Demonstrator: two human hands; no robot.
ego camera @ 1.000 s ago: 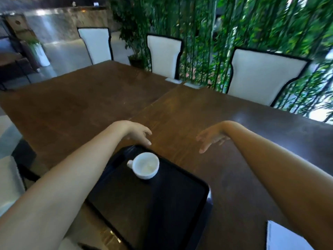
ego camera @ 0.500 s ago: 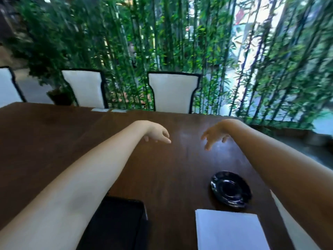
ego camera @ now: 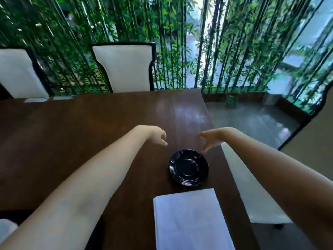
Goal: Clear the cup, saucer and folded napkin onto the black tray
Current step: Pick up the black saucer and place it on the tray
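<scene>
A glossy black saucer (ego camera: 188, 167) lies empty on the dark wooden table (ego camera: 90, 132) near its right edge. A folded white napkin (ego camera: 191, 220) lies flat just in front of it. My right hand (ego camera: 210, 139) hovers above the saucer's far right rim, fingers spread and curved downward, holding nothing. My left hand (ego camera: 158, 135) hangs over the table to the left of the saucer, empty with loose fingers. The cup and the black tray are out of view.
Two white chairs with black frames (ego camera: 126, 67) (ego camera: 18, 73) stand at the table's far side before a bamboo screen. Another white chair seat (ego camera: 252, 192) is beside the table's right edge, under my right arm. The floor drops away beyond that edge.
My view has swung right: the tray with the white cup has left the frame, and the saucer and napkin now sit centrally. My right hand has come closer to the saucer.
</scene>
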